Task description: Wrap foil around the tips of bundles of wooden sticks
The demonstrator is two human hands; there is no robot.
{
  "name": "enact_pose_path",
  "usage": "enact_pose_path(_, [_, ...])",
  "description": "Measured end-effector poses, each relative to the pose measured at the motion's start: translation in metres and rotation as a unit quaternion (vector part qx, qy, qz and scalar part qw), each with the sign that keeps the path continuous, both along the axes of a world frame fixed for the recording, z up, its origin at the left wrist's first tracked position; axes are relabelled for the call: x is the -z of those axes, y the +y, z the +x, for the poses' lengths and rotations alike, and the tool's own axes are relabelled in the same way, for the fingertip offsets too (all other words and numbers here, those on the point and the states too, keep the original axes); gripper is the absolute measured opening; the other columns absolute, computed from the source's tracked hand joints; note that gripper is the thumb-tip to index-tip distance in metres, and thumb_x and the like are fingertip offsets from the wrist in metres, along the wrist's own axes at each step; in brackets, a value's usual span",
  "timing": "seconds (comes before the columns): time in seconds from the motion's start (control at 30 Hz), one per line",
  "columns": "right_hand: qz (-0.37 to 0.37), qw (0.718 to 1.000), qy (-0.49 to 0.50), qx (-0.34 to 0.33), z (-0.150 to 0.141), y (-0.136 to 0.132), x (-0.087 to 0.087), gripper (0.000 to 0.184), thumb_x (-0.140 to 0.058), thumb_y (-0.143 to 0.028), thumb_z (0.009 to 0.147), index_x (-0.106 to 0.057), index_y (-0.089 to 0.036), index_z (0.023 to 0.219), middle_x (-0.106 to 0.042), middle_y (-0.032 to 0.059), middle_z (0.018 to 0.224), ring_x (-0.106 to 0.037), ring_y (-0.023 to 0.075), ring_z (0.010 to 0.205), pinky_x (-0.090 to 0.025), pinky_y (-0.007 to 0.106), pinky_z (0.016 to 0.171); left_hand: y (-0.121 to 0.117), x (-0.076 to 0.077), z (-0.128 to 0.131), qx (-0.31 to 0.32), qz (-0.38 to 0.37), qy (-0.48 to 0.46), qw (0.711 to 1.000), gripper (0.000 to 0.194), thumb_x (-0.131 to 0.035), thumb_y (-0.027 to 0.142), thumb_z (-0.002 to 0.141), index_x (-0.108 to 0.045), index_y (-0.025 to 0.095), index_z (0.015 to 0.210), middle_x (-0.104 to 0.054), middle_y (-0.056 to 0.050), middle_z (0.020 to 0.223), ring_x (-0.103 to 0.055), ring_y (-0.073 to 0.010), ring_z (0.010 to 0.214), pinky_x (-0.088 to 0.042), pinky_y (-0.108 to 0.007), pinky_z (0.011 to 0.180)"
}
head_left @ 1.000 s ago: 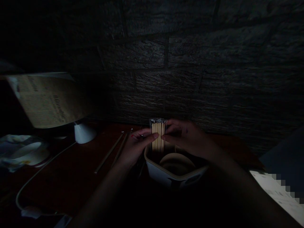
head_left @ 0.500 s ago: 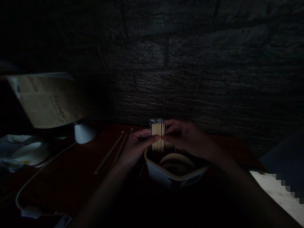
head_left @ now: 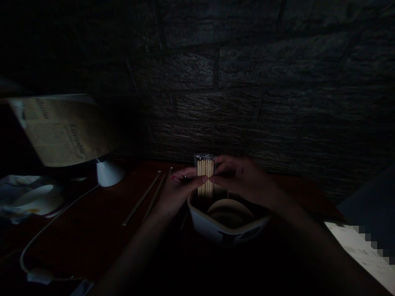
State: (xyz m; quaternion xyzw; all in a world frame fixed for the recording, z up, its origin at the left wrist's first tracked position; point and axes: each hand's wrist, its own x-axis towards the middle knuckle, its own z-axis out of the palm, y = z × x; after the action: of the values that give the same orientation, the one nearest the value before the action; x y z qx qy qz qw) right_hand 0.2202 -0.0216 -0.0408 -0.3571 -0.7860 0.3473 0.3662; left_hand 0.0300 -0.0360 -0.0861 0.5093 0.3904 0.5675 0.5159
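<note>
A clear plastic packet of pale wooden sticks (head_left: 205,170), perhaps chopsticks, stands upright between my two hands. My left hand (head_left: 180,185) grips its left side, thumb laid across the front. From the other side my right hand (head_left: 236,176) pinches it too, the thumb tips nearly meeting. Just below is a light-walled bin (head_left: 210,226) with a tan rim; inside it shows a round, pale-rimmed thing (head_left: 230,203). The lower ends of the sticks fade into shadow at the bin's back edge.
Two thin metal rods (head_left: 142,198) lie left of my left hand. A lamp with a newsprint shade (head_left: 64,131) and white base (head_left: 108,172) stands farther left, near a white cup-like thing (head_left: 37,199) and a cord (head_left: 40,230). Printed paper (head_left: 358,250) is at right; a brick wall (head_left: 197,107) rises behind.
</note>
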Motion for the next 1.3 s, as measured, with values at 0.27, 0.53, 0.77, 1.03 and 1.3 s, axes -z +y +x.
enact_pose_path(0.27, [-0.010,1.000,-0.002,-0.005,0.0006,0.0011,0.0020,0.027,-0.069,-0.027,0.083,-0.068,-0.022,0.110,-0.078,0.0038,0.093,-0.073,0.0200,0.084,-0.053,0.030,0.074,-0.0001,0.0002,0.0004,0.011,-0.009,-0.011,1.000,0.023,-0.084,0.025,0.069,-0.079,0.020,0.091,-0.078,-0.004,0.086,-0.069,-0.0172,0.076,-0.053,-0.029,0.078])
enact_pose_path(0.53, [-0.010,1.000,-0.005,0.000,0.0008,0.0011,0.0019,0.029,-0.069,-0.029,0.084,-0.068,-0.021,0.112,-0.077,0.0049,0.094,-0.073,0.0199,0.084,-0.054,0.029,0.073,0.0001,0.0006,-0.0002,0.005,-0.008,0.003,1.000,0.023,-0.082,0.025,0.071,-0.079,0.019,0.093,-0.078,-0.005,0.093,-0.070,-0.0187,0.082,-0.052,-0.029,0.078])
enact_pose_path(0.77, [-0.010,1.000,-0.013,-0.002,0.0005,0.0017,0.0036,0.030,-0.069,-0.033,0.085,-0.068,-0.021,0.112,-0.077,0.0052,0.096,-0.073,0.0199,0.085,-0.053,0.028,0.071,0.0005,0.0030,-0.0009,0.012,-0.017,-0.015,1.000,0.021,-0.083,0.024,0.071,-0.079,0.021,0.092,-0.078,-0.003,0.089,-0.070,-0.0163,0.078,-0.053,-0.026,0.075])
enact_pose_path(1.03, [-0.011,1.000,-0.018,-0.003,-0.0010,-0.0008,0.0009,0.027,-0.068,-0.030,0.085,-0.069,-0.021,0.111,-0.077,0.0050,0.092,-0.073,0.0200,0.083,-0.053,0.029,0.070,0.0008,0.0031,-0.0009,0.013,-0.009,-0.014,1.000,0.021,-0.083,0.025,0.071,-0.079,0.020,0.091,-0.078,-0.003,0.087,-0.070,-0.0153,0.077,-0.054,-0.024,0.074])
enact_pose_path(1.3, [-0.004,1.000,-0.013,0.000,-0.0002,0.0018,0.0057,0.027,-0.069,-0.028,0.085,-0.069,-0.022,0.112,-0.077,0.0039,0.093,-0.073,0.0194,0.082,-0.053,0.029,0.069,0.0025,0.0038,-0.0006,0.012,-0.013,-0.016,1.000,0.022,-0.084,0.026,0.070,-0.079,0.019,0.091,-0.078,-0.004,0.090,-0.070,-0.0151,0.079,-0.053,-0.025,0.076])
